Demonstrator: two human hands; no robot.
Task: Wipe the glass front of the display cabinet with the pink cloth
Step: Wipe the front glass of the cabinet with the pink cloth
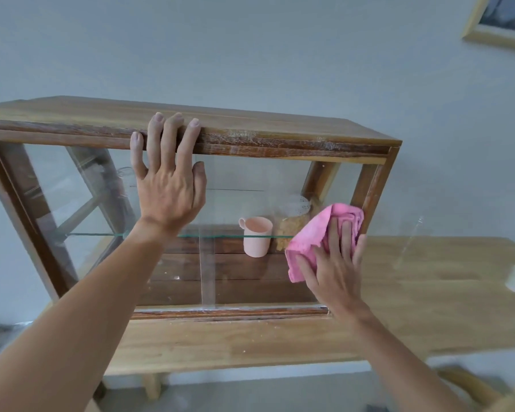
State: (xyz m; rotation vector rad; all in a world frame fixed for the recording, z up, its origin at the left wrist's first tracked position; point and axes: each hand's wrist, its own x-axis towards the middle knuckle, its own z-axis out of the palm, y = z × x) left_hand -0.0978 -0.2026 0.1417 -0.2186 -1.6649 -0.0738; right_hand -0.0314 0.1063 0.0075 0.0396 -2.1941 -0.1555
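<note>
- Head view: our right hand (332, 264) presses the pink cloth (312, 237) flat on the glass (235, 203), fingers spread over it, at the right end by the frame post
- Our left hand (168, 176) lies open, fingertips hooked over the cabinet (250, 129) top to steady it
- We judge the step goes best with even, overlapping strokes, palm flat, cloth kept bunched under the fingers
- We keep the left hand firm so the cabinet does not slide on the table (428, 292)
- A cup (257, 236) inside sits behind the glass, safe from us
</note>
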